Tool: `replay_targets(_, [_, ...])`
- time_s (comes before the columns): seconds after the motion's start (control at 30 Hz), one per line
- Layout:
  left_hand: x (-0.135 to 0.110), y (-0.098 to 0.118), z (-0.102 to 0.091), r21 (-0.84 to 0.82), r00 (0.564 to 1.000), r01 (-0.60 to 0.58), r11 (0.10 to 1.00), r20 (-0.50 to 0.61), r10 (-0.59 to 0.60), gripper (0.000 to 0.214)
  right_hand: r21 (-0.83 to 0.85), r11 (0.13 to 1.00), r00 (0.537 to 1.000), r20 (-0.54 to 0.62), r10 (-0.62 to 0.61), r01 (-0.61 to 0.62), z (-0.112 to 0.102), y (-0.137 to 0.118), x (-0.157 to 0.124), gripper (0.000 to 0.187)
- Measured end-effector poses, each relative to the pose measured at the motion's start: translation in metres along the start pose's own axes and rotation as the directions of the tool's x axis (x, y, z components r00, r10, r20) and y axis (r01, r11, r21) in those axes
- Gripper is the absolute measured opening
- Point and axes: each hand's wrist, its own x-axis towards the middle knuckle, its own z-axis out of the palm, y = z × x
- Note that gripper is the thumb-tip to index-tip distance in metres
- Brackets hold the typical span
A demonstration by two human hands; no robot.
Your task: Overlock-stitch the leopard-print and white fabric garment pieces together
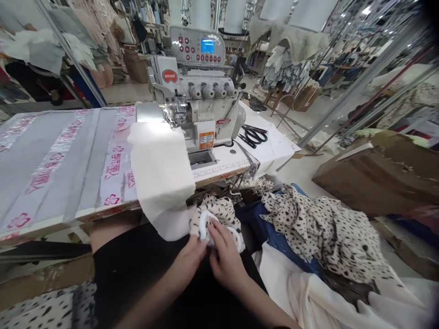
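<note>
Over my lap, a bunched piece of cream fabric with black spots (224, 208) lies between my hands, with a white band (203, 224) curving along it. My left hand (195, 249) pinches the fabric's near left edge; its fingertips are partly hidden. My right hand (224, 249) rests on the fabric and band, its fingers bent and pressed onto them. Just left, a plain cream fabric panel (161, 169) hangs from the overlock sewing machine (202, 96) down to my lap, its upper end near the presser foot.
Black scissors (254, 135) lie on the table right of the machine. Spotted fabric (318, 228) and white cloth (291, 283) are heaped at my right, near a cardboard box (380, 173). The taped tabletop (68, 160) extends left.
</note>
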Motion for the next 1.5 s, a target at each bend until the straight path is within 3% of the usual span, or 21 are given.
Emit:
replay_targets(0.1, [-0.011, 0.009, -0.009, 0.443, 0.996, -0.089, 0.892, 0.031, 0.084, 0.047, 0.163, 0.975, 0.988, 0.044, 0.148, -0.153, -0.003, 0.009, 0.007, 0.056])
replay_targets(0.17, [-0.012, 0.012, -0.017, 0.700, 0.953, -0.200, 0.685, -0.023, 0.302, 0.043, 0.306, 0.898, 0.948, 0.147, 0.283, -0.316, -0.015, 0.012, 0.010, 0.044])
replay_targets(0.23, [-0.007, 0.012, -0.023, 0.848, 0.865, -0.261, 0.461, -0.006, 0.501, 0.045, 0.430, 0.782, 0.891, 0.261, 0.371, -0.452, -0.030, 0.010, 0.013, 0.032])
replay_targets(0.27, [-0.004, 0.010, -0.024, 0.873, 0.850, -0.277, 0.401, 0.029, 0.525, 0.045, 0.483, 0.724, 0.869, 0.307, 0.388, -0.493, -0.037, 0.008, 0.015, 0.027])
replay_targets(0.3, [-0.001, 0.009, -0.024, 0.875, 0.864, -0.291, 0.386, 0.067, 0.499, 0.044, 0.528, 0.667, 0.850, 0.344, 0.398, -0.526, -0.044, 0.005, 0.017, 0.024])
replay_targets(0.4, [0.006, 0.004, -0.021, 0.831, 0.931, -0.295, 0.471, 0.140, 0.337, 0.030, 0.604, 0.513, 0.792, 0.433, 0.431, -0.610, -0.063, -0.005, 0.023, 0.019])
replay_targets(0.53, [0.007, 0.001, -0.021, 0.788, 0.948, -0.284, 0.546, 0.147, 0.282, 0.019, 0.643, 0.371, 0.735, 0.509, 0.448, -0.671, -0.088, -0.019, 0.030, 0.019])
replay_targets(0.7, [0.001, 0.011, -0.036, 0.782, 0.927, -0.197, 0.591, -0.048, 0.373, 0.010, 0.688, 0.341, 0.764, 0.527, 0.372, -0.640, -0.116, -0.053, 0.050, 0.021])
replay_targets(0.87, [-0.035, 0.057, -0.068, 0.745, 0.843, -0.197, 0.638, -0.204, 0.499, 0.023, 0.778, 0.330, 0.829, 0.406, 0.384, -0.534, -0.128, -0.090, 0.080, 0.023])
replay_targets(0.97, [-0.077, 0.097, -0.095, 0.725, 0.733, -0.179, 0.665, -0.352, 0.582, 0.031, 0.837, 0.304, 0.870, 0.343, 0.354, -0.454, -0.118, -0.098, 0.096, 0.022])
replay_targets(1.03, [-0.108, 0.127, -0.106, 0.696, 0.643, -0.191, 0.692, -0.444, 0.624, 0.029, 0.865, 0.290, 0.897, 0.325, 0.298, -0.410, -0.103, -0.099, 0.105, 0.022])
replay_targets(1.07, [-0.123, 0.143, -0.106, 0.669, 0.577, -0.223, 0.709, -0.496, 0.649, 0.029, 0.875, 0.282, 0.908, 0.322, 0.268, -0.394, -0.094, -0.099, 0.108, 0.021])
replay_targets(1.1, [-0.135, 0.161, -0.104, 0.652, 0.503, -0.251, 0.716, -0.544, 0.671, 0.028, 0.881, 0.271, 0.914, 0.330, 0.235, -0.388, -0.085, -0.099, 0.110, 0.021])
replay_targets(1.17, [-0.152, 0.200, -0.091, 0.697, 0.284, -0.267, 0.666, -0.603, 0.745, 0.029, 0.886, 0.237, 0.915, 0.367, 0.167, -0.398, -0.066, -0.099, 0.110, 0.022])
replay_targets(1.23, [-0.151, 0.241, -0.074, 0.820, 0.078, -0.222, 0.528, -0.525, 0.848, 0.038, 0.880, 0.202, 0.903, 0.419, 0.093, -0.429, -0.047, -0.097, 0.106, 0.024])
replay_targets(1.27, [-0.143, 0.260, -0.066, 0.882, 0.037, -0.193, 0.431, -0.432, 0.901, 0.041, 0.871, 0.191, 0.891, 0.452, 0.050, -0.453, -0.036, -0.094, 0.101, 0.027])
replay_targets(1.3, [-0.130, 0.277, -0.059, 0.933, 0.065, -0.174, 0.315, -0.308, 0.949, 0.042, 0.856, 0.187, 0.872, 0.489, 0.009, -0.482, -0.025, -0.090, 0.096, 0.029])
replay_targets(1.33, [-0.113, 0.291, -0.054, 0.976, 0.161, -0.116, 0.184, -0.164, 0.973, 0.041, 0.839, 0.186, 0.851, 0.525, -0.023, -0.512, -0.013, -0.085, 0.089, 0.031])
replay_targets(1.37, [-0.093, 0.300, -0.050, 0.987, 0.288, -0.094, 0.128, -0.096, 0.953, 0.036, 0.816, 0.200, 0.827, 0.561, -0.044, -0.543, 0.000, -0.077, 0.080, 0.033])
replay_targets(1.43, [-0.051, 0.306, -0.046, 0.993, 0.533, -0.087, 0.083, -0.024, 0.846, 0.023, 0.775, 0.257, 0.798, 0.602, -0.025, -0.577, 0.027, -0.056, 0.061, 0.038])
replay_targets(1.5, [-0.017, 0.300, -0.046, 0.993, 0.679, -0.102, 0.061, 0.025, 0.734, 0.016, 0.702, 0.428, 0.791, 0.609, 0.052, -0.569, 0.047, -0.031, 0.045, 0.036])
